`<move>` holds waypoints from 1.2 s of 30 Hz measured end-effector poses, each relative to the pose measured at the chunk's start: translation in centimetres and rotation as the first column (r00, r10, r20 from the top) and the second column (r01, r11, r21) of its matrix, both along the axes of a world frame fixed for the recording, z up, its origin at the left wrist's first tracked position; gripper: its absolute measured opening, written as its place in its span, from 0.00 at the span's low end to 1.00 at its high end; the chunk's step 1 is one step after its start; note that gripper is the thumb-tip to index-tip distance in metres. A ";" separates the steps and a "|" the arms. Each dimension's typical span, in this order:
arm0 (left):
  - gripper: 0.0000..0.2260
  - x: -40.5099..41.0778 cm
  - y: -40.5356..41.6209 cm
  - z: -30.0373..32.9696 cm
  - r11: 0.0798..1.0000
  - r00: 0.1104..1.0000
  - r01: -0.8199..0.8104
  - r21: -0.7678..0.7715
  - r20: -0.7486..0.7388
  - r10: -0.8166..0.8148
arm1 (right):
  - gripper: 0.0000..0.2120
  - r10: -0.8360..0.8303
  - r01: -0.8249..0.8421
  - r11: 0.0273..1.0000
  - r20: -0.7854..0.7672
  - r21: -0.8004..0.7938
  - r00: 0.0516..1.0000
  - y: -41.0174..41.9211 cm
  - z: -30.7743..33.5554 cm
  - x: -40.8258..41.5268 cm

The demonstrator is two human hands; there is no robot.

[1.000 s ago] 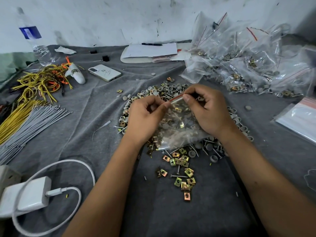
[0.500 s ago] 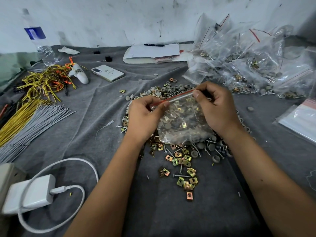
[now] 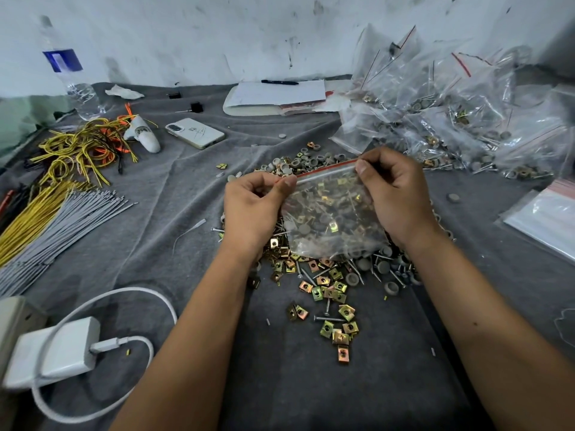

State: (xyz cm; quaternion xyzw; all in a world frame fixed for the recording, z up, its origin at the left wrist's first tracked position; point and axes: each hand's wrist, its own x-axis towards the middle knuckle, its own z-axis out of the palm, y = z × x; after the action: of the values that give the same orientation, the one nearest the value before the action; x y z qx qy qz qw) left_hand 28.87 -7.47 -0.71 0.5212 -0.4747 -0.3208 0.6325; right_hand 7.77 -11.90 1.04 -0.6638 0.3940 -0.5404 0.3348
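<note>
From the head view, both hands are clenched on one small clear bag (image 3: pixel 333 225). The left hand (image 3: pixel 252 209) pinches the left end of its red zip strip and the right hand (image 3: pixel 395 197) pinches the right end. The bag holds clips and grey caps. It hangs over the middle of the counter (image 3: pixel 186 188), above a loose pile of clips and screws (image 3: pixel 329 290); whether its bottom touches the pile cannot be told. Left of the left hand a stretch of bare grey cloth runs as far as the bundle of grey and yellow wires (image 3: pixel 46 219) at the left edge. A white charger (image 3: pixel 56 349) with its looped cable lies at the near left corner. Toward the far edge lie a phone (image 3: pixel 196 132), a notepad (image 3: pixel 280 94) and a water bottle (image 3: pixel 74 79). Filled bags (image 3: pixel 451 113) are heaped in the far right corner, close behind the right hand. Flat bags (image 3: pixel 547 219) lie at the right edge, with bare cloth between them and the right forearm.
</note>
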 end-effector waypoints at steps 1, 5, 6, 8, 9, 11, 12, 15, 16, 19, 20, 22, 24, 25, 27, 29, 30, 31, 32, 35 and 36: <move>0.08 0.0 0.0 0.0 1.000 1.000 -0.008 -0.008 0.012 0.008 | 0.07 0.002 -0.002 1.000 0.001 0.000 1.000 0.0 0.0 0.0; 0.07 -0.1 0.3 0.1 0.998 0.990 -0.052 -0.033 0.127 0.056 | 0.06 0.020 -0.021 0.999 -0.023 -0.030 1.000 0.1 0.0 -0.1; 0.05 -0.1 0.4 0.1 0.998 0.979 -0.057 -0.037 0.195 0.063 | 0.05 0.026 -0.028 0.999 -0.037 -0.042 0.999 0.1 0.1 -0.1; 0.07 -0.3 0.7 0.4 0.999 0.939 -0.032 -0.032 0.341 0.041 | 0.05 0.049 -0.053 0.997 -0.071 -0.062 0.996 0.1 0.1 -0.1; 0.07 -0.5 0.8 0.5 1.000 0.927 0.002 -0.019 0.375 0.005 | 0.04 0.065 -0.071 0.995 -0.086 -0.068 0.994 0.1 0.1 -0.1; 0.04 -0.8 0.9 0.6 0.999 0.923 0.052 0.005 0.380 -0.051 | 0.04 0.075 -0.084 0.993 -0.107 -0.081 0.991 0.2 0.0 0.0; 0.04 -0.8 1.0 0.6 0.998 0.928 0.060 0.010 0.368 -0.059 | 0.03 0.070 -0.080 0.993 -0.112 -0.086 0.991 0.3 0.0 0.0; 0.05 -0.6 1.1 0.6 0.998 0.933 0.059 0.010 0.354 -0.059 | 0.03 0.078 -0.088 0.993 -0.118 -0.081 0.990 0.3 0.0 0.1; 0.05 -0.6 1.1 0.6 0.998 0.928 0.060 0.002 0.369 -0.056 | 0.03 0.084 -0.095 0.992 -0.120 -0.082 0.989 0.3 0.0 0.1; 0.02 -0.7 1.2 0.8 0.997 0.879 0.070 -0.038 0.475 -0.044 | 0.04 0.112 -0.127 0.987 -0.151 -0.097 0.982 0.3 0.0 0.1; 0.01 -0.8 1.2 0.9 0.996 0.866 0.080 -0.047 0.497 -0.047 | 0.04 0.122 -0.141 0.985 -0.172 -0.102 0.977 0.3 -0.1 0.2; 0.02 -0.9 1.2 0.9 0.994 0.867 0.090 -0.059 0.496 -0.049 | 0.03 0.136 -0.158 0.982 -0.194 -0.100 0.971 0.4 -0.3 0.4; 0.03 -0.8 1.1 0.8 0.994 0.872 0.072 -0.084 0.489 -0.021 | 0.03 0.128 -0.154 0.981 -0.205 -0.115 0.970 0.4 -0.3 0.6; 0.03 -0.8 1.1 0.8 0.994 0.867 0.064 -0.091 0.499 -0.010 | 0.03 0.123 -0.152 0.980 -0.211 -0.127 0.970 0.4 -0.3 0.6; 0.02 -0.8 1.2 0.9 0.993 0.846 0.066 -0.095 0.533 -0.005 | 0.03 0.119 -0.151 0.978 -0.209 -0.143 0.971 0.4 -0.2 0.5; 0.02 -1.0 1.3 1.2 0.989 0.821 0.093 -0.118 0.571 -0.009 | 0.03 0.117 -0.158 0.974 -0.232 -0.165 0.966 0.4 -0.2 0.5; 0.03 -1.1 1.3 1.2 0.985 0.812 0.116 -0.130 0.584 -0.019 | 0.02 0.115 -0.164 0.970 -0.260 -0.177 0.959 0.4 -0.2 0.6; 0.03 -1.2 1.2 1.2 0.981 0.805 0.137 -0.140 0.593 -0.028 | 0.02 0.116 -0.174 0.967 -0.285 -0.187 0.952 0.5 -0.3 0.7; 0.04 -1.3 1.2 1.3 0.978 0.801 0.151 -0.144 0.597 -0.036 | 0.01 0.122 -0.185 0.964 -0.299 -0.192 0.946 0.5 -0.3 0.8; 0.04 -1.6 1.4 1.5 0.975 0.806 0.183 -0.123 0.587 -0.077 | 0.01 0.149 -0.228 0.952 -0.346 -0.202 0.926 0.5 -0.2 0.9; 0.04 -1.7 1.5 1.6 0.972 0.795 0.201 -0.120 0.599 -0.090 | 0.02 0.150 -0.239 0.950 -0.373 -0.203 0.916 0.5 -0.2 0.9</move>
State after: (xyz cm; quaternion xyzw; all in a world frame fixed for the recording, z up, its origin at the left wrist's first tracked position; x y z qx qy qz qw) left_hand 27.21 -5.98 0.85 0.4984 -0.7129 -0.1475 0.4707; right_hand 8.63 -11.38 0.81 -0.8222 0.3094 -0.4206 0.2267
